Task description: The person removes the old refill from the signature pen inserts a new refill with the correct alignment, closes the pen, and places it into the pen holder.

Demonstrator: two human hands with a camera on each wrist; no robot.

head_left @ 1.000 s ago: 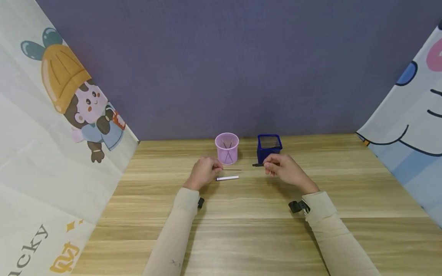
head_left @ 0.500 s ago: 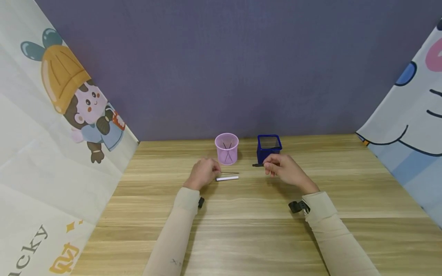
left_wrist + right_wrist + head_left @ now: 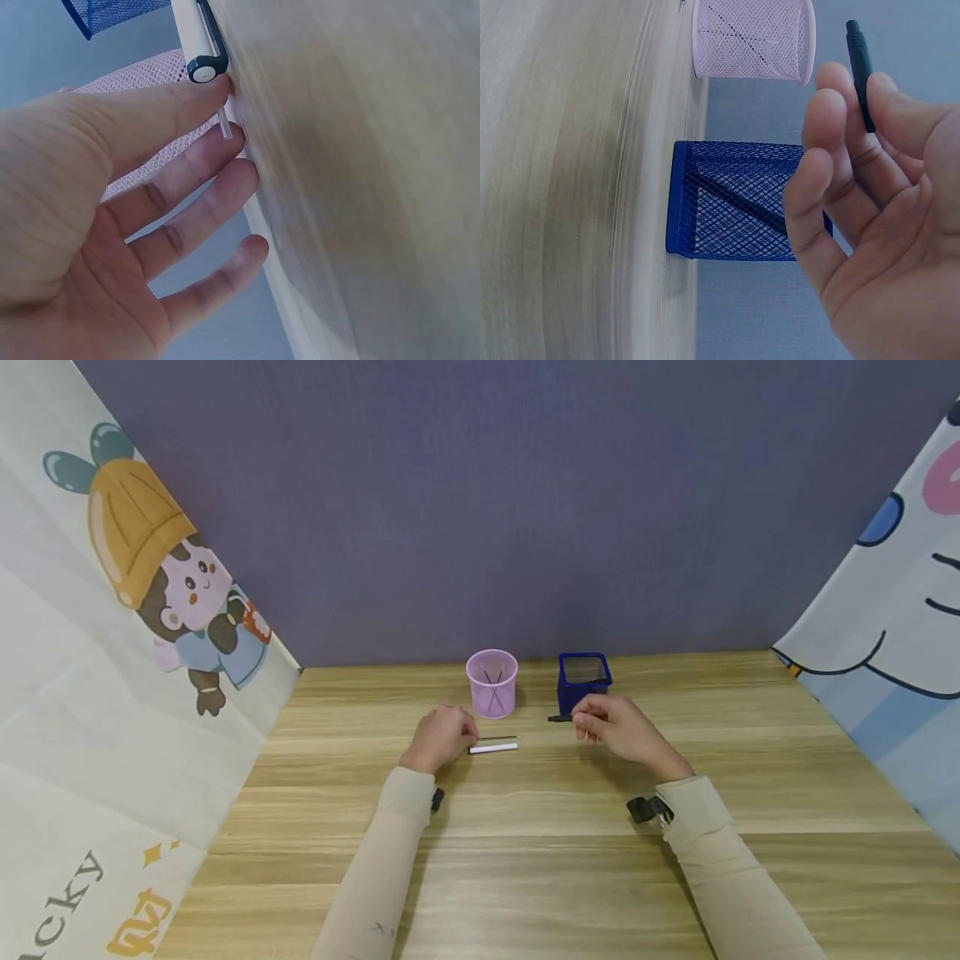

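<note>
My left hand point(image 3: 441, 737) pinches one end of a thin pen refill point(image 3: 501, 737) between thumb and fingertips, low at the wooden table. Its clear tube end point(image 3: 225, 124) pokes out below the thumb in the left wrist view. Just in front of the refill lies a white pen barrel point(image 3: 493, 748), with a dark clip and dark-ringed end point(image 3: 203, 71). My right hand point(image 3: 615, 727) holds a short black tapered pen piece point(image 3: 860, 75), ridged near its narrow tip, between thumb and fingers, in front of the blue holder.
A pink mesh cup point(image 3: 492, 695) holds two thin dark sticks, crossed. Right of it stands a square blue mesh holder point(image 3: 735, 202) with a black rod leaning inside. A dark grey partition point(image 3: 480, 510) closes off the back of the table point(image 3: 525, 877).
My left hand has lowered the refill toward me, from beside the pink cup to just behind the white pen barrel. The right hand and its black piece have stayed put.
</note>
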